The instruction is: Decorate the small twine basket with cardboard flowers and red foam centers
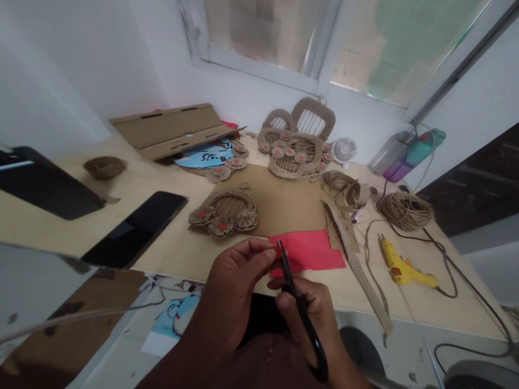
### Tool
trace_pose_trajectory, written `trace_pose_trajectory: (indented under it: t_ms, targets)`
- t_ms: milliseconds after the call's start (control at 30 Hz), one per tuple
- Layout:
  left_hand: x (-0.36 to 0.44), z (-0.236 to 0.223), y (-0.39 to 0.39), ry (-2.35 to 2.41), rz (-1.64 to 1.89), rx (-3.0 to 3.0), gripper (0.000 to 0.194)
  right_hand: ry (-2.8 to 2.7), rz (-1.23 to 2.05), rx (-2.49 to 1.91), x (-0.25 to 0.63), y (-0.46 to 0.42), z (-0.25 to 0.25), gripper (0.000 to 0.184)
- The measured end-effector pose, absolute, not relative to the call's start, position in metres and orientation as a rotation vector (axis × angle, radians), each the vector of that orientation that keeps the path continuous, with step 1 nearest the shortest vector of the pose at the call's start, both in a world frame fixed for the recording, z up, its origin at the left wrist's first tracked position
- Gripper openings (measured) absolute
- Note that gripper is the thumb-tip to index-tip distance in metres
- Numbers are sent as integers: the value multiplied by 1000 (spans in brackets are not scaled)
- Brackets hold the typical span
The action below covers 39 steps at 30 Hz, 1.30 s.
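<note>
My left hand (235, 286) pinches a small red paper piece (278, 252) between thumb and fingers, just above the table's near edge. My right hand (312, 313) grips black scissors (300, 313), blades pointing up and touching that red piece. A larger red paper sheet (314, 249) lies flat on the table just behind the hands. A cardboard basket shape with paper flowers (225, 212) sits beyond my left hand on a brown cardboard sheet (284, 202).
A yellow glue gun (401, 266) with black cord lies at right near a twine coil (405, 210). Corrugated strips (357, 259), a phone (135, 228), a small bowl (104, 166), a folded cardboard box (174, 129), more woven baskets (294, 154), a small fan (344, 149), bottles (405, 154).
</note>
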<state>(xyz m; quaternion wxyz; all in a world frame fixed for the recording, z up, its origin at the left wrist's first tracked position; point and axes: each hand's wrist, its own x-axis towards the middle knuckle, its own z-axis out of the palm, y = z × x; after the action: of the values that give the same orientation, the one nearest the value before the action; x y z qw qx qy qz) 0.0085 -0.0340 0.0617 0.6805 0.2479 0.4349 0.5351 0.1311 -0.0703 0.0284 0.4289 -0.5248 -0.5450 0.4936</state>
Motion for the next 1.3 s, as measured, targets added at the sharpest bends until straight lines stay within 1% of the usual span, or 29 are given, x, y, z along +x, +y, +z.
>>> trace_pose_trajectory:
  t_ms: [167,333,500,633,733,833,900,1133,1300]
  targets:
    - [5,61,-32,978,1185,582,8,-1409,1230,-1337,133,-70,32,33]
    - [3,63,-32,987,1174,597,9,-1431,1295,-1328,133,-70,38,29]
    - [4,63,-32,984,1173,587,9,-1398,1273,-1327,132,-71,35,25]
    - [2,59,-32,974,1182,620,8,-1385,1258,-1301,132,-71,31,28]
    - [3,57,-33,974,1228,612,8,-1344,1288,-1306,134,-70,30,34]
    - [7,57,-35,975,1258,560,6,-1195,1357,-1315,135,-67,31,39]
    - [11,58,-38,955,1259,516,5,-1092,1343,-1314,133,-64,35,39]
    - [20,55,-47,843,1180,420,6,-979,1290,-1237,126,-53,47,28]
    - [20,48,-47,868,1184,441,8,-1028,1315,-1271,129,-51,50,22]
